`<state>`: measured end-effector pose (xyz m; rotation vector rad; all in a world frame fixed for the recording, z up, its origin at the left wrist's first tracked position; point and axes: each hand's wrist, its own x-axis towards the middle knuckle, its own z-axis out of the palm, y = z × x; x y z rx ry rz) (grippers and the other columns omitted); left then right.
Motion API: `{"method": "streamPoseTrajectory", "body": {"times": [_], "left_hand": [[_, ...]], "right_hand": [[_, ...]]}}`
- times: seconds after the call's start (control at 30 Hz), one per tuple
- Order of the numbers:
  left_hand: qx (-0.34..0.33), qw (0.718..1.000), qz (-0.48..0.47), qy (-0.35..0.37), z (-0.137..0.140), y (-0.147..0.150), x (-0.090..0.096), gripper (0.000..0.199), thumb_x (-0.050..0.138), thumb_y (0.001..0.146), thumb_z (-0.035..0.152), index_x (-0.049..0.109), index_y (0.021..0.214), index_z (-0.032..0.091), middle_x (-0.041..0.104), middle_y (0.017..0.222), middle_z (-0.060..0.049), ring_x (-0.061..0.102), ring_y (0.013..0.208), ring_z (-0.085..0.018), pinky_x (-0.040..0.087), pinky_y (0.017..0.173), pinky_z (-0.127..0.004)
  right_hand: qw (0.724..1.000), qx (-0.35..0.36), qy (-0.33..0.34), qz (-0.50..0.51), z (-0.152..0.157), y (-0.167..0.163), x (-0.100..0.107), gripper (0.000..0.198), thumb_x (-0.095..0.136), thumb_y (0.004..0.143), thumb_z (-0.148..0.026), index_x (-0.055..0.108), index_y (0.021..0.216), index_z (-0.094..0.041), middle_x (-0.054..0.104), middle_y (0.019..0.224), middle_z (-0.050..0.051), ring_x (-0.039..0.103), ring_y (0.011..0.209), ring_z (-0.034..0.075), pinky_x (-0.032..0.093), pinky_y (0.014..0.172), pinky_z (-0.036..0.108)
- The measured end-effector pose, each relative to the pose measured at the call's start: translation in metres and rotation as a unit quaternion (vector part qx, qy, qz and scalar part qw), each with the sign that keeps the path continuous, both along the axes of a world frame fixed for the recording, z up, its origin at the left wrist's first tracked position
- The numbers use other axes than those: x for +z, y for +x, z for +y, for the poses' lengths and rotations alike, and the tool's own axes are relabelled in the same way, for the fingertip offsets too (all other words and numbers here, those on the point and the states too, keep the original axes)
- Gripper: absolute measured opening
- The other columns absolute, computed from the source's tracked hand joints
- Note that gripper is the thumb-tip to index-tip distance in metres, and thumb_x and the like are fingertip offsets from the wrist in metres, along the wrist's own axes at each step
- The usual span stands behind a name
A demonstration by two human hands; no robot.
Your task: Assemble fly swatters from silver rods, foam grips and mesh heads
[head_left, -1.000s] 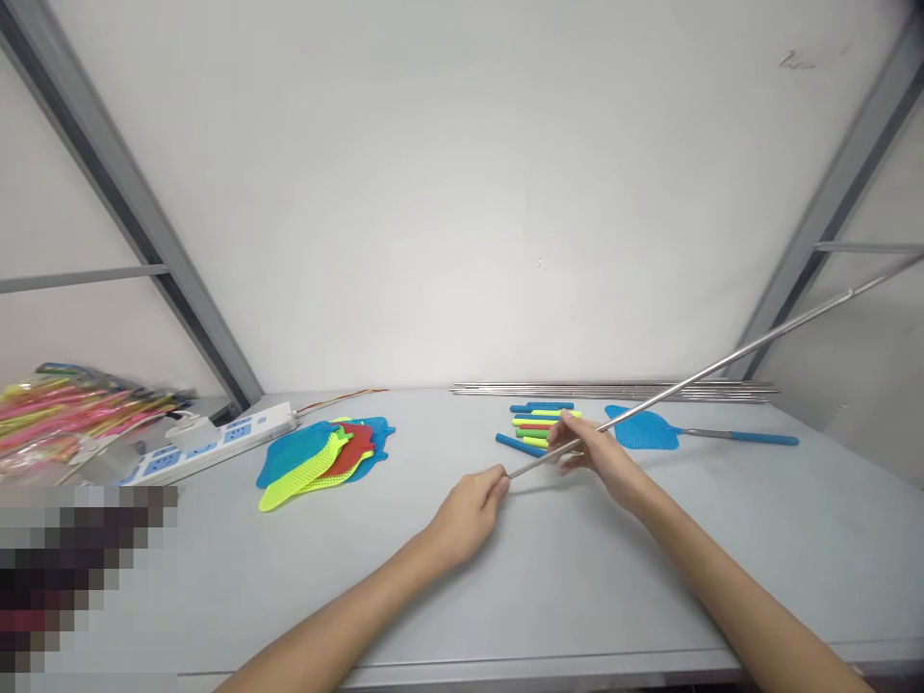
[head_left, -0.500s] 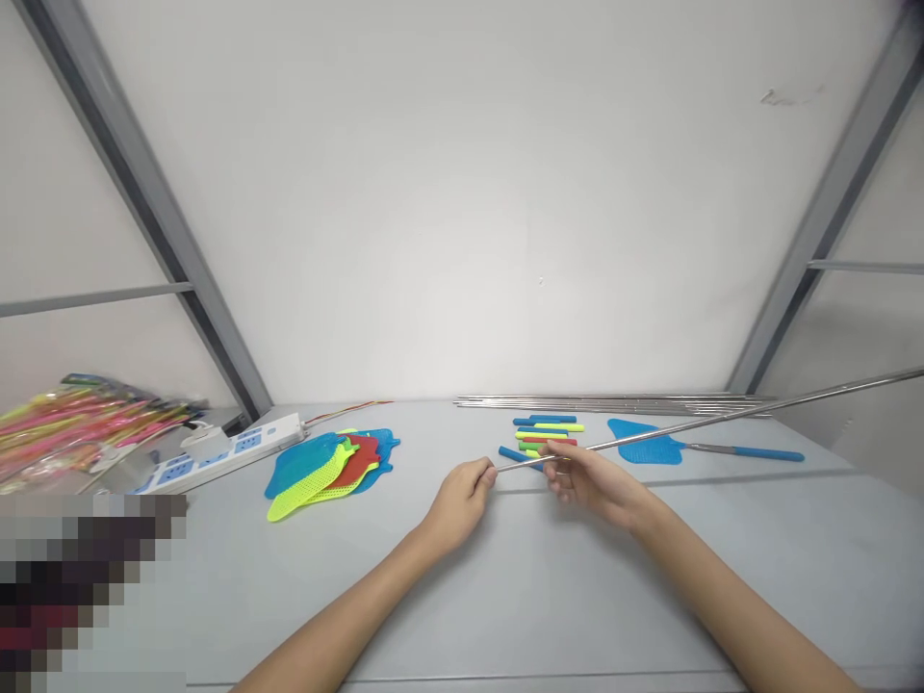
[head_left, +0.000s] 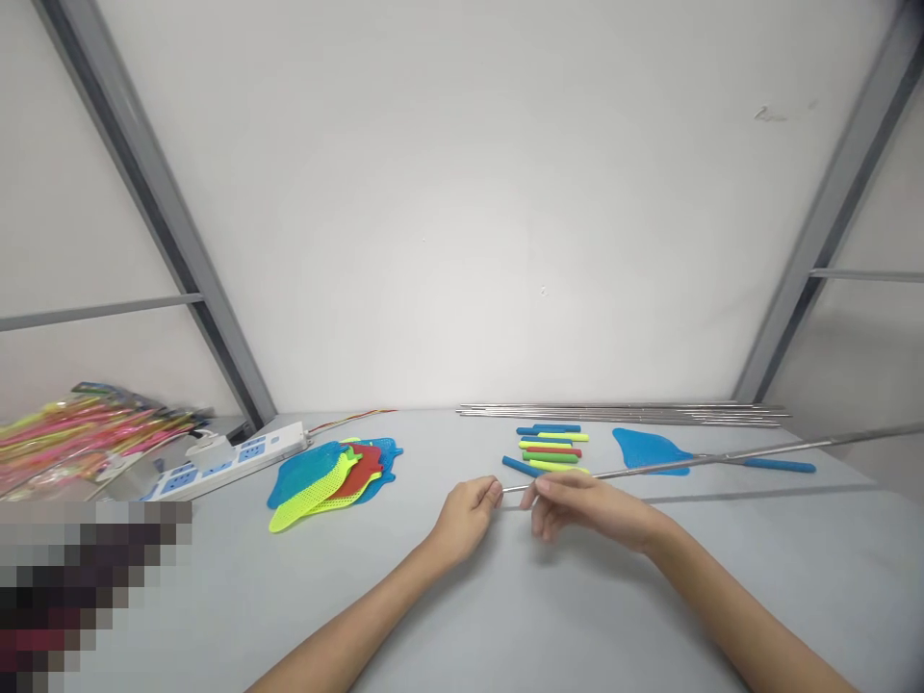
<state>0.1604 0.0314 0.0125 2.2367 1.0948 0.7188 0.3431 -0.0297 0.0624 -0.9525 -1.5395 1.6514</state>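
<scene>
My left hand [head_left: 466, 520] pinches the near end of a long thin metal rod [head_left: 794, 448], which slants up to the right and out of view. My right hand [head_left: 596, 510] is beside the rod, just right of my left hand. Its fingers are loosely spread and slightly blurred, not closed around the rod. Behind my hands lie several coloured handle tubes, among them a red tube [head_left: 567, 451] and a blue tube [head_left: 521, 467]. To the right, the rod passes in front of a fly swatter with a blue head [head_left: 650, 450] and a blue handle [head_left: 783, 466].
Blue, yellow-green and red swatter heads [head_left: 303, 472] are piled on the grey table [head_left: 462, 626] at left. A white power strip [head_left: 278, 445] lies beyond them, near bagged colourful items [head_left: 79, 433]. Several metal rods [head_left: 621, 412] lie along the back wall.
The rod's far end has dropped lower, over the blue swatter. My right hand has loosened its fingers and shifted slightly down. My left hand still pinches the near end.
</scene>
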Motion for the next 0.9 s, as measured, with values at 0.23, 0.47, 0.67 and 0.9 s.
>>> {"method": "streamPoseTrajectory", "body": {"times": [0.23,0.47,0.67,0.9], "left_hand": [[-0.019,1.0,0.014,0.007,0.0,0.0,-0.003,0.035,0.02,0.08,0.035,0.038,0.057,0.016,0.037,0.053,0.003,0.034,0.053,-0.009,0.026,0.05,-0.02],[-0.03,0.999,0.03,0.016,-0.003,0.002,-0.003,0.035,0.02,0.08,0.034,0.042,0.059,0.016,0.04,0.053,0.003,0.036,0.052,-0.009,0.027,0.051,-0.02],[-0.054,0.997,0.06,0.006,-0.005,0.002,0.001,0.034,0.022,0.08,0.033,0.044,0.06,0.016,0.045,0.056,0.002,0.04,0.054,-0.009,0.029,0.052,-0.02],[-0.069,0.986,0.134,0.068,-0.007,-0.002,0.002,0.036,0.022,0.081,0.034,0.044,0.059,0.016,0.047,0.056,0.0,0.042,0.055,-0.01,0.03,0.054,-0.022]], "right_hand": [[0.983,-0.158,0.086,-0.036,0.015,0.029,0.004,0.037,0.04,0.074,-0.046,0.056,0.083,-0.014,0.058,0.075,0.006,0.053,0.068,0.014,0.04,0.068,0.029],[0.959,-0.091,0.005,-0.269,0.016,0.04,-0.008,0.05,0.032,0.07,-0.058,0.054,0.089,-0.017,0.056,0.062,0.003,0.043,0.045,0.009,0.032,0.043,0.022],[0.932,-0.016,0.078,-0.355,0.012,0.034,-0.009,0.046,0.035,0.07,-0.056,0.06,0.072,-0.017,0.04,0.052,-0.001,0.033,0.047,0.008,0.027,0.046,0.021],[0.919,0.011,0.099,-0.382,0.013,0.024,-0.025,0.044,0.033,0.072,-0.053,0.059,0.065,-0.017,0.042,0.056,0.0,0.032,0.049,0.009,0.026,0.045,0.021]]}}
